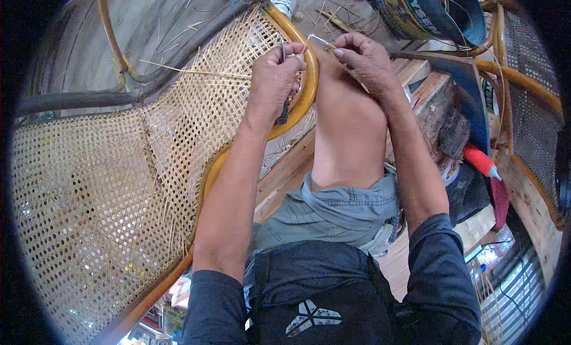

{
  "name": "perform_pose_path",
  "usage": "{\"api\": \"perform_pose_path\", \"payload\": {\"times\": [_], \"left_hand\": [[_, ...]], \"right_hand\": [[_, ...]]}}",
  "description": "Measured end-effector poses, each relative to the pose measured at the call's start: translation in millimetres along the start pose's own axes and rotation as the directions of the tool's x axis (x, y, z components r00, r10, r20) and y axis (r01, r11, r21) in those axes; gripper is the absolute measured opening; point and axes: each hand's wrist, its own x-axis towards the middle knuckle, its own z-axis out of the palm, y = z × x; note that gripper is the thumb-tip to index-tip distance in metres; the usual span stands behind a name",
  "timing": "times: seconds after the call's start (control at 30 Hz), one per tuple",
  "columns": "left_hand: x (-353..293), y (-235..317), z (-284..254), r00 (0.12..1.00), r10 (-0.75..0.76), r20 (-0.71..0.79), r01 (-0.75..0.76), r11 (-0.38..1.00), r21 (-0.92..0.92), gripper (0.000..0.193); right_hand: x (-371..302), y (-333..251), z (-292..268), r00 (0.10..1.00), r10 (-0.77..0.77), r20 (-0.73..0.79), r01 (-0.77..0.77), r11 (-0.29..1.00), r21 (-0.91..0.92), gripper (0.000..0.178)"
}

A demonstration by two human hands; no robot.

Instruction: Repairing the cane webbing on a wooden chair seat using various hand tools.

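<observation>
A woven cane panel [113, 166] in an orange-brown rattan frame [309, 77] lies at my left. Over the frame's curved end is my left hand [273, 80], its fingers closed. A slim tool with a dark handle [283, 114] is gripped in that palm; its grey upper part shows above the fingers, and I cannot make out its exact kind. Between my hands a thin pale cane strip [321, 42] makes a sharp bend. My left fingertips pinch one end, and my right hand [366, 62] pinches the other, above my bare knee. A loose cane strand [196, 71] sticks out across the weave.
Dark poles [77, 102] of another frame run behind the panel. A printed bucket [422, 15] stands at the far right. Wooden planks [428, 92], a red bottle with a pale nozzle [479, 159] and another woven chair [532, 101] are to my right. Cane scraps litter the floor.
</observation>
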Motion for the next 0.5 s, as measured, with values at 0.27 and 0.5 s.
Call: {"api": "perform_pose_path", "payload": {"times": [0.27, 0.5], "left_hand": [[-1.3, 2.5, 1.2, 1.0, -0.005, -0.021, 0.005, 1.0, 0.013, 0.03], [-1.8, 3.8, 4.7, 0.999, 0.02, -0.049, -0.017, 0.998, 0.057, 0.024]], "right_hand": [[3.2, 5.5, -2.3, 0.999, -0.046, -0.004, 0.046, 0.997, -0.066, 0.019], [1.6, 5.4, -2.5, 0.995, -0.101, -0.015, 0.099, 0.992, -0.081, 0.017]]}}
